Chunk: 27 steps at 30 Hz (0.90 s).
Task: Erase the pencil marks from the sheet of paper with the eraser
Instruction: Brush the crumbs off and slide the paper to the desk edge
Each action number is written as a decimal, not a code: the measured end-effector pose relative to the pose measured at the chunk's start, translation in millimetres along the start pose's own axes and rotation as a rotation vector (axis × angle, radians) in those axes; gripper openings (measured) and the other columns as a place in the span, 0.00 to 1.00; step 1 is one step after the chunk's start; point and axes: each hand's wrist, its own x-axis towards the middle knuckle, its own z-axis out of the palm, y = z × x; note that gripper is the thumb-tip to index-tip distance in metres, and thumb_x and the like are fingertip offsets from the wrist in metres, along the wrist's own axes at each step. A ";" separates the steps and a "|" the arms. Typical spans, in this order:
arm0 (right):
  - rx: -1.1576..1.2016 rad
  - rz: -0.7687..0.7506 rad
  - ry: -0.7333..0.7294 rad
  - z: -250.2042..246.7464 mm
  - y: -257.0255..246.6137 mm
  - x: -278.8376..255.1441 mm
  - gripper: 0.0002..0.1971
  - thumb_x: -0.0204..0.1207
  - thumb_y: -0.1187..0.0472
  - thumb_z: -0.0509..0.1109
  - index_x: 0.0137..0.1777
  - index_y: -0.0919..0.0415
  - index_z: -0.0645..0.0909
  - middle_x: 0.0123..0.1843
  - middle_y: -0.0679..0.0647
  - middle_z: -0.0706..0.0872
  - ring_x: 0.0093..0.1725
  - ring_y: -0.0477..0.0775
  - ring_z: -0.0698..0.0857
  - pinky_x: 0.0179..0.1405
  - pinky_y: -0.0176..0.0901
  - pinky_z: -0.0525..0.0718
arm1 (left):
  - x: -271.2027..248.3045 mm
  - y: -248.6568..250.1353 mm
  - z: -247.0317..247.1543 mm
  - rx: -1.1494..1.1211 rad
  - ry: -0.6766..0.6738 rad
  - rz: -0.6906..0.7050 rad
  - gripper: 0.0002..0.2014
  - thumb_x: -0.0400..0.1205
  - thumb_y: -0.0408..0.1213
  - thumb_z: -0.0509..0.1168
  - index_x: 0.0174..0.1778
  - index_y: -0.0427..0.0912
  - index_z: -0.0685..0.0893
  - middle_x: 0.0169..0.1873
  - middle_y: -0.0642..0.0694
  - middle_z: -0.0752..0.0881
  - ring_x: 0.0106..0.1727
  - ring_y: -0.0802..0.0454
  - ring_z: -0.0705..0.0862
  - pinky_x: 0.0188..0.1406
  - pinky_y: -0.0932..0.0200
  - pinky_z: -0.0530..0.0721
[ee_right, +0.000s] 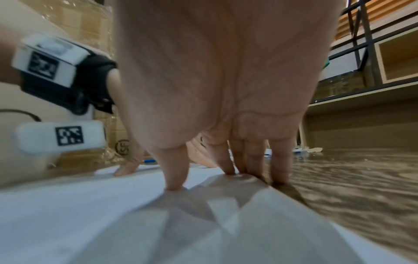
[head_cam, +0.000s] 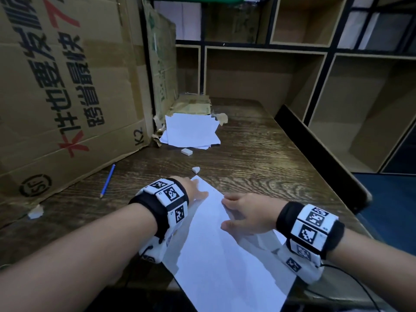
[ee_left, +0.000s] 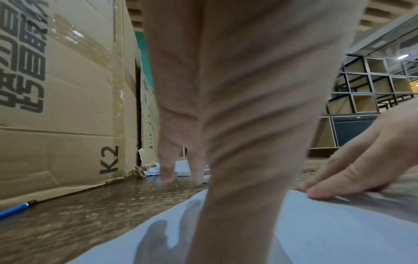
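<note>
The sheet of paper point(head_cam: 216, 248) lies slanted on the dark wood-grain tabletop point(head_cam: 258, 154), its near corner past the tabletop's front edge, bare wood open to its right and beyond its far corner. Both hands press it with straight fingers, grasping nothing: the left hand point(head_cam: 194, 190) at its far-left edge, the right hand point(head_cam: 247, 213) at its right edge, where the paper buckles. Beyond the sheet lie two erasers point(head_cam: 186, 152), the smaller eraser piece point(head_cam: 195, 170) just off its far corner, then one paper stack point(head_cam: 191, 131); left of it one blue pencil point(head_cam: 108, 180) lies by the cardboard box point(head_cam: 63, 86).

Dim, soft shadows, blurred wide-angle edges
</note>
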 end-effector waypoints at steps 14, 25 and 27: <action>0.524 0.349 0.289 -34.8 -13.1 81.9 0.20 0.69 0.51 0.83 0.54 0.64 0.91 0.51 0.58 0.93 0.49 0.55 0.91 0.49 0.48 0.92 | -12.3 -37.1 -9.1 0.043 -0.180 0.119 0.56 0.75 0.44 0.80 0.89 0.58 0.45 0.88 0.49 0.57 0.84 0.48 0.65 0.62 0.61 0.73; 0.669 0.498 0.283 -30.7 6.7 74.8 0.08 0.62 0.73 0.77 0.29 0.62 0.84 0.28 0.59 0.87 0.28 0.55 0.86 0.42 0.53 0.92 | -21.3 -27.7 -4.9 0.081 -0.013 0.179 0.38 0.82 0.34 0.71 0.86 0.51 0.61 0.67 0.46 0.78 0.65 0.45 0.79 0.50 0.57 0.80; 0.692 0.526 0.298 -28.8 21.3 67.4 0.11 0.58 0.75 0.73 0.29 0.59 0.79 0.27 0.58 0.85 0.30 0.54 0.86 0.47 0.60 0.91 | -19.1 -23.3 -4.1 0.083 0.006 0.165 0.23 0.83 0.34 0.66 0.75 0.45 0.75 0.60 0.44 0.80 0.59 0.44 0.79 0.48 0.52 0.82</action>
